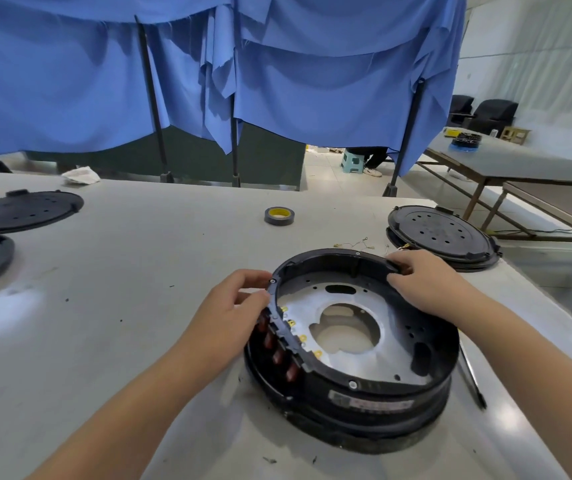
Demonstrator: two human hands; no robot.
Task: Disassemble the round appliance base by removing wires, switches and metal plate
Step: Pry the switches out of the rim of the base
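Observation:
A round black appliance base (357, 393) lies on the grey table (139, 289), tilted up at its far side. Inside it sits a silver metal plate (388, 344) with a large centre hole. Several red rocker switches (279, 356) with brass terminals line its left wall. My left hand (239, 306) grips the left rim above the switches. My right hand (419, 277) grips the far right rim. Thin loose wires (353, 242) lie on the table just beyond the base.
A stack of black round covers (443, 237) sits at the right behind the base, two more covers (21, 211) at the far left. A tape roll (279, 215) lies mid-table. A dark tool (471, 379) lies right of the base. Blue curtains hang behind.

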